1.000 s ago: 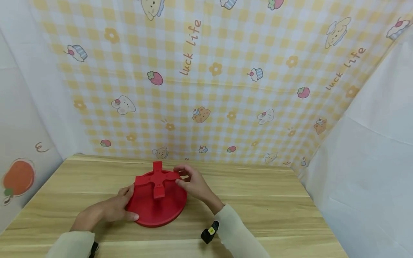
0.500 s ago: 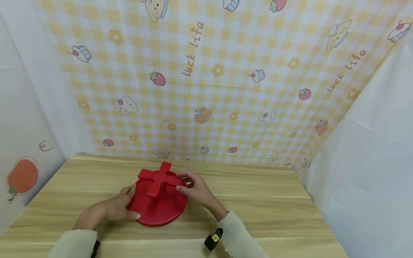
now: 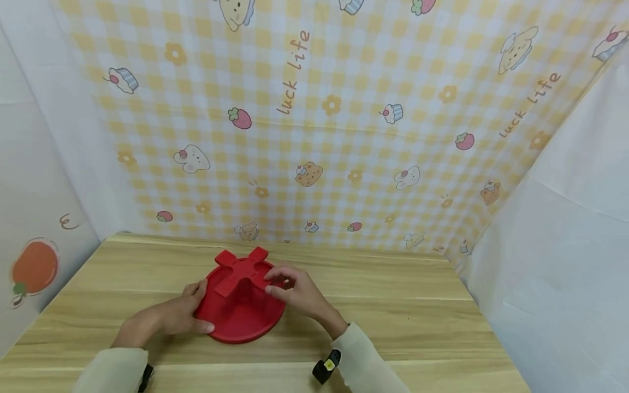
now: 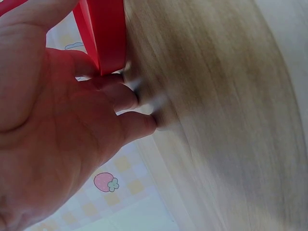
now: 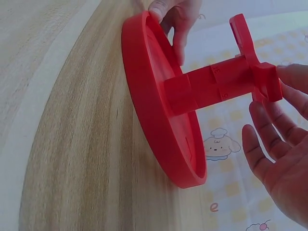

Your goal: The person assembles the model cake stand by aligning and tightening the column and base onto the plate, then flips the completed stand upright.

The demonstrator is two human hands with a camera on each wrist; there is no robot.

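A red round base (image 3: pixel 241 327) with a raised rim lies flat on the table. A red column (image 5: pixel 207 86) with small markings rises from its middle and carries a red four-armed cross (image 3: pixel 243 268). My left hand (image 3: pixel 179 315) holds the rim from the left, thumb on top and fingers along the outer side. At the right, my right hand (image 3: pixel 297 289) pinches one arm of the cross between thumb and fingers. In the right wrist view several fingers (image 5: pixel 262 125) of that hand sit under the arm.
The wooden table (image 3: pixel 393 316) stretches right of the base. A checked cloth (image 3: pixel 334 142) with printed cartoons hangs behind it, and white cloth (image 3: pixel 565 262) hangs at the right side. Black straps with devices (image 3: pixel 326 367) are at the wrists.
The cross has turned clockwise seen from above, with my right hand at one of its arms shifting slightly. My left hand has stayed on the base's rim.
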